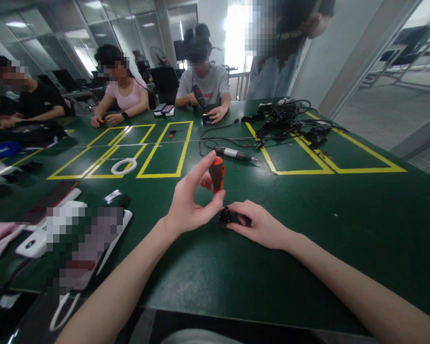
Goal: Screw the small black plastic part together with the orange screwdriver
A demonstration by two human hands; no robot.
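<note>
The left hand [188, 203] pinches a short screwdriver with an orange-and-black stubby handle [217, 174] between thumb and fingertips, holding it upright with its tip pointing down. Directly beneath it sits a small black plastic part with a round upright socket [225, 216], resting on the green table mat [308, 229] near the table's near edge, about midway along it. The right hand [260, 224] lies on the mat and closes its fingers against the right side of that part, steadying it.

Judging by this, the work is in an early or middle stage: the tool is lined up over the socket, but its shaft is hidden behind the fingers, so whether the tip is seated cannot be told. No loose screws show beside the part.

Farther in, toward the table's middle, a grey electric screwdriver with a black cord [232, 154] lies untouched beside yellow tape rectangles [165, 157]. A tangle of black cables [290, 122] sits toward the far right corner.
</note>
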